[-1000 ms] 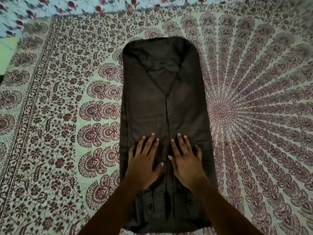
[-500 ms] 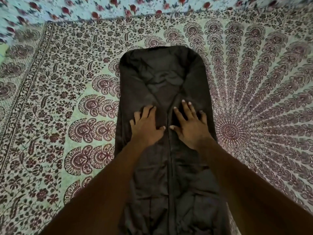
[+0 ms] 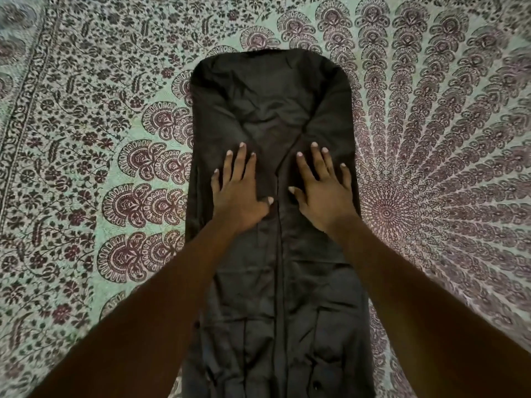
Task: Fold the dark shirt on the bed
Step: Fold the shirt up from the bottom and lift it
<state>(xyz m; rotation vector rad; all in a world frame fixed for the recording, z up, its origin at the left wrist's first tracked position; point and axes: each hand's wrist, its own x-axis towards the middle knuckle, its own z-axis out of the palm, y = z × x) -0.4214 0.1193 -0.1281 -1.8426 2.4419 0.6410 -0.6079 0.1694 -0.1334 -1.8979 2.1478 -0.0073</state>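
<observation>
Left fingers (image 3: 243, 165): spread apart and laid flat, palm down, tips pointing away from the person; they pinch nothing and press on cloth.
Right fingers (image 3: 317, 162): likewise spread wide and flat, palm down, with the thumb angled in toward the middle seam.
Left hand (image 3: 238, 196): rests on the left folded panel of the garment, just left of the centre line, thumb tip close to that line.
Right hand (image 3: 324, 196): rests on the right folded panel, just right of the centre line, level with the other hand and apart from it.
Forearms: bare; both reach in from the lower corners and cross the lower half of the garment.
Dark shirt (image 3: 270, 104): lies flat on the bed as a long narrow strip running away from the person, both sides folded in so their edges meet along a vertical line down the middle; the far end is rounded, and above the hands the edges part into a V.
Lower end of shirt: near the bottom edge of the view, creased, with a small button visible on the right side.
Bed sheet (image 3: 100, 124): pale green with dark maroon floral and fan patterns, spread under and around the shirt; a round medallion sits just right of the right hand.
</observation>
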